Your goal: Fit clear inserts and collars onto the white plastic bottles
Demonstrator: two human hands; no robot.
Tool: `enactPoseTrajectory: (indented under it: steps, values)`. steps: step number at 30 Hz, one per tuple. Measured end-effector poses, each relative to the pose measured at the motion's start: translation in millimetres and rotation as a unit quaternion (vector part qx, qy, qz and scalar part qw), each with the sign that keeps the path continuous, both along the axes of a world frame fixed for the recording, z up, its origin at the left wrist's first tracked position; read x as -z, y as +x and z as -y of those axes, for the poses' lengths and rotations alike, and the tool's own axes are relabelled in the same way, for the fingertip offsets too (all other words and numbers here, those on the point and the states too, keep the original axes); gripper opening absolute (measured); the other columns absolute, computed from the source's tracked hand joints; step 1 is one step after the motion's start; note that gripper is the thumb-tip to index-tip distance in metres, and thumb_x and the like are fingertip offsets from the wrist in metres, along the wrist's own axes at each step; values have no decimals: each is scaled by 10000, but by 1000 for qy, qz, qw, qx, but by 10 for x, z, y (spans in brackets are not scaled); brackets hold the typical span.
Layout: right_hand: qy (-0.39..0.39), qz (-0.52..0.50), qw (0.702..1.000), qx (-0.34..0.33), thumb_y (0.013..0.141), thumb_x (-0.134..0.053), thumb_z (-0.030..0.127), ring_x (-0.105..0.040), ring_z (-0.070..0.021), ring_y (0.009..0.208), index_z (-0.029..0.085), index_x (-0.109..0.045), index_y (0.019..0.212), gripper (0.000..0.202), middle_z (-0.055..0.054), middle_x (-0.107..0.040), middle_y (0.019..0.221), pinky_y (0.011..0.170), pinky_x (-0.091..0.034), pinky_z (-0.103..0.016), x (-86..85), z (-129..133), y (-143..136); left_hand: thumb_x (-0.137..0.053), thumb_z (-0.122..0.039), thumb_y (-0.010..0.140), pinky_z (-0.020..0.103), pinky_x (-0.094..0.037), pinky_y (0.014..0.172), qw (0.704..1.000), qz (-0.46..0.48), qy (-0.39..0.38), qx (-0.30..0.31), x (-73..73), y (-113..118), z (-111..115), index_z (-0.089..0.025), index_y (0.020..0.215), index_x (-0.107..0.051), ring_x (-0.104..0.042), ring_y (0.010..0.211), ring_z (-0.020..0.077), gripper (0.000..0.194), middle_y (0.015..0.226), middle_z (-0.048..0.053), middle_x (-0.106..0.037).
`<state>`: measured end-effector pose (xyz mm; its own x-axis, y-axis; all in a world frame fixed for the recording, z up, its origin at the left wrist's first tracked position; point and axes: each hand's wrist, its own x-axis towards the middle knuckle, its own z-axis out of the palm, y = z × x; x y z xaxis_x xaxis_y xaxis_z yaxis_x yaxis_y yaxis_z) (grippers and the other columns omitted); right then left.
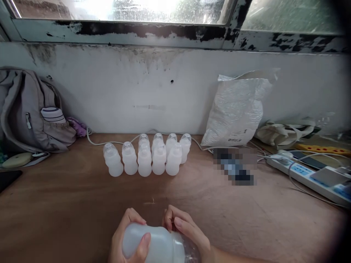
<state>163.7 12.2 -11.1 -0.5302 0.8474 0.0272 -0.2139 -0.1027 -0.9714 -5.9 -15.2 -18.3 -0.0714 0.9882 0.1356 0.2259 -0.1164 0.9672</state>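
A whitish translucent bottle [157, 243] with a clear cap lies on its side between my hands at the bottom centre. My left hand [128, 241] wraps round its base end, thumb across the front. Curled over the neck and cap end is my right hand [189, 230], its fingers bent against the bottle; the cap is partly hidden by that hand and the frame's lower edge. Beyond them, several similar capped bottles [144, 160] stand upright in two rows near the wall.
A backpack [30, 109] leans at the left wall. Back right stands a white plastic bag [236, 109]. A power strip [309, 179] with cables, a cloth bag [282, 133] and a blurred patch [234, 166] are on the right of the wooden table [68, 204].
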Motion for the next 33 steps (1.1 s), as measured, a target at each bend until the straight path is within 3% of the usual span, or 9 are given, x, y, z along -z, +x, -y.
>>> enactPoseTrajectory:
  steps: [6, 10, 14, 18, 21, 24, 27, 30, 33]
  values:
    - [-103, -56, 993, 6, 778, -434, 397, -384, -97, 575, 146, -463, 637, 290, -11, -436, 664, 524, -293, -215, 22, -161, 36, -485, -463, 741, 216, -371, 527, 997, 30, -65, 36, -44, 13, 20, -211, 813, -416, -432, 574, 106, 271, 695, -16, -450]
    - [-160, -96, 982, 23, 803, -419, 396, -436, -98, 561, 146, -486, 642, 304, -7, -473, 641, 515, -319, -211, 59, -377, 137, -454, -468, 772, 182, -365, 474, 983, 60, -112, 136, -82, -3, 77, -230, 974, -391, -442, 612, 93, 319, 837, 7, -471]
    - [-142, -113, 981, 72, 797, -453, 397, -451, -85, 531, 142, -486, 610, 318, 5, -482, 603, 481, -325, -194, 82, -475, 202, -543, -443, 723, 163, -362, 428, 960, 72, -160, 218, -118, -19, 41, -218, 977, -412, -473, 623, 95, 364, 853, 8, -475]
    - [-126, -123, 980, 97, 814, -400, 453, -415, -69, 420, 155, -482, 642, 354, 26, -473, 546, 439, -354, -204, 108, -461, 185, -459, -472, 772, 184, -392, 419, 952, 156, -206, 164, -180, -14, -38, -186, 975, -434, -550, 644, 134, 351, 818, 32, -522]
    - [-109, -120, 983, 87, 825, -343, 491, -372, -60, 344, 182, -484, 774, 343, 35, -505, 596, 410, -394, -239, 111, -440, 164, -446, -437, 801, 241, -479, 590, 939, 249, -217, 100, -222, -20, -74, -209, 1024, -426, -582, 816, 166, 319, 963, 51, -530]
    - [-40, -59, 996, 47, 819, -402, 455, -435, -55, 390, 191, -469, 924, 292, 3, -550, 772, 449, -437, -254, 81, -390, 155, -535, -356, 766, 322, -461, 806, 930, 286, -204, 111, -232, -29, -88, -219, 1089, -414, -535, 995, 204, 371, 1073, 64, -518]
    - [82, 35, 996, -1, 793, -495, 390, -513, -79, 535, 189, -433, 1049, 332, -38, -540, 897, 487, -440, -229, 27, -290, 157, -625, -266, 698, 363, -399, 897, 935, 242, -163, 202, -194, -25, -84, -196, 1113, -439, -483, 1071, 234, 460, 1114, 87, -524]
    - [231, 132, 964, -24, 779, -525, 336, -523, -105, 645, 182, -418, 1119, 389, -55, -533, 933, 547, -443, -233, -31, -181, 171, -689, -228, 628, 391, -379, 914, 940, 173, -105, 276, -96, -12, -62, -195, 1099, -476, -478, 1070, 254, 518, 1125, 90, -534]
    - [360, 198, 911, -35, 770, -533, 302, -525, -135, 723, 171, -416, 1157, 425, -67, -547, 946, 648, -449, -274, -78, -117, 187, -675, -257, 648, 403, -404, 876, 958, 84, -83, 262, 7, -12, -27, -208, 1073, -505, -520, 1003, 254, 461, 1068, 80, -570]
